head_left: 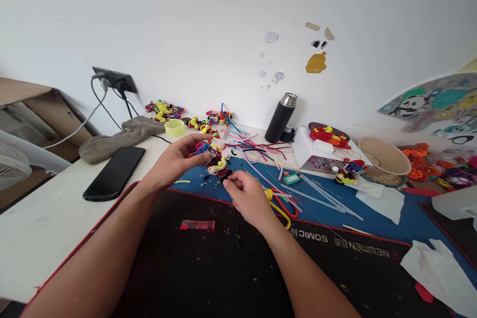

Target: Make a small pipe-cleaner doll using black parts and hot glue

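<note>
Between my two hands is a small pipe-cleaner figure in yellow, dark red, black and blue, held above the table. My left hand grips its upper left part, with fingers and thumb closed on it. The fingertips of my right hand pinch the black lower end of the figure. Under my right hand lie red and yellow fuzzy stems and pliers-like handles, partly covered. A red lighter rests on the black mat below my hands.
A black phone and a driftwood-like piece lie at left. Behind are loose pipe cleaners, several finished figures and a black thermos. Clear glue sticks, a white box and a bowl sit to the right.
</note>
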`<action>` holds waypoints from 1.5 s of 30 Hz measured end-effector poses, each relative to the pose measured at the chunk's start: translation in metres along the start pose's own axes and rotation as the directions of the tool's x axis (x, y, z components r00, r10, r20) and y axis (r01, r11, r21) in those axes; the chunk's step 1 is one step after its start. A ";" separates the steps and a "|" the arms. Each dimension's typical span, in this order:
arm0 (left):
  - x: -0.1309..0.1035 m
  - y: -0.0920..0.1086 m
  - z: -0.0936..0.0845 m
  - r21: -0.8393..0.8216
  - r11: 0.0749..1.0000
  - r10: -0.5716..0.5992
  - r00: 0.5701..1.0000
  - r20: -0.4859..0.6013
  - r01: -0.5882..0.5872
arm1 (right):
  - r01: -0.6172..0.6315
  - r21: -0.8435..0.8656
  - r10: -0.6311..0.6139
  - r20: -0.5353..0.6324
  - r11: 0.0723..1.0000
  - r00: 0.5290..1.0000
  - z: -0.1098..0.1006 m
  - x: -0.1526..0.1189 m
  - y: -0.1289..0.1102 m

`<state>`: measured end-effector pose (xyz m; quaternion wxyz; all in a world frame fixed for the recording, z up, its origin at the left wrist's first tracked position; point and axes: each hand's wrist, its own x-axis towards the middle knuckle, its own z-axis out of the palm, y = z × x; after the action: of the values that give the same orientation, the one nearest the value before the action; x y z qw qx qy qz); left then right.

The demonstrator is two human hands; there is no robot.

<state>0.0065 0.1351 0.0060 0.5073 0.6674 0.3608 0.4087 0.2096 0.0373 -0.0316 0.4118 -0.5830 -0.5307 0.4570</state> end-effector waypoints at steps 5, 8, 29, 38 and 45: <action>0.000 0.000 0.000 0.003 1.000 -0.011 1.000 0.009 0.011 | 0.001 0.013 -0.001 -0.003 1.000 1.000 0.000 0.000 0.000; 0.000 0.001 0.000 -0.016 1.000 -0.012 1.000 0.009 0.012 | 0.001 0.026 -0.001 -0.009 1.000 1.000 0.000 -0.001 0.000; 0.002 0.000 0.004 -0.082 0.997 -0.005 0.995 -0.104 -0.003 | 0.023 0.044 -0.023 -0.003 0.999 1.000 -0.001 -0.001 0.003; 0.000 0.001 0.006 -0.031 0.999 0.013 0.996 -0.086 -0.016 | 0.018 0.072 -0.014 -0.050 0.997 0.999 0.000 0.003 0.010; -0.004 0.003 0.010 0.074 0.996 0.047 0.996 -0.077 -0.041 | 0.017 0.080 -0.013 -0.062 0.997 0.998 0.000 0.004 0.011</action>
<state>0.0143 0.1271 0.0071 0.4588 0.6765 0.3803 0.4326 0.2119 0.0399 -0.0423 0.4546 -0.5755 -0.5033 0.4570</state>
